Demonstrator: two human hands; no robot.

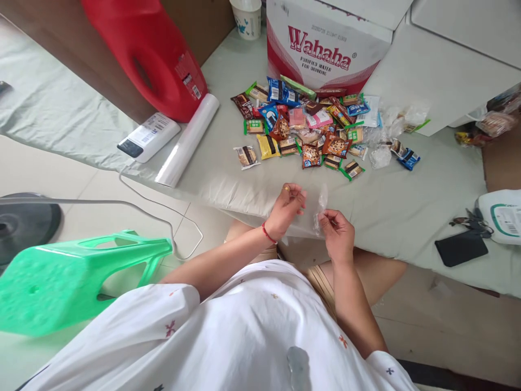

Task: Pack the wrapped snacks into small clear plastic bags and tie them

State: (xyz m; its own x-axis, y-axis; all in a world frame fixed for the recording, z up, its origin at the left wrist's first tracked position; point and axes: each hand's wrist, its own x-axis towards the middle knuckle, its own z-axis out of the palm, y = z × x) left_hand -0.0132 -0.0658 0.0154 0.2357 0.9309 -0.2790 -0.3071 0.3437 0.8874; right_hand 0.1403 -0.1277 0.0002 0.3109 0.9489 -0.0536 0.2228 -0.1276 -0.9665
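My right hand [338, 231] pinches a crumpled clear plastic bag [323, 200] between thumb and fingers, just over the table's near edge. To its left, my left hand [286, 210] is closed, with thumb and curled fingers drawn together. Whatever it may hold is too small or see-through to make out. Beyond both hands lies a heap of small wrapped snacks [311, 122], mostly biscuits in brown, blue, yellow and green-edged packets. A wrapped round biscuit [246, 156] lies at the heap's left. Clear crumpled wrappers [380, 156] are at its right side.
A Wahaha water carton [325, 51] stands behind the snacks. Leftward are a plastic film roll [188, 140], a white corded device [148, 136] and a red jug [163, 60]. A black pouch with keys [461, 248] lies at right. A green stool [61, 282] is at lower left.
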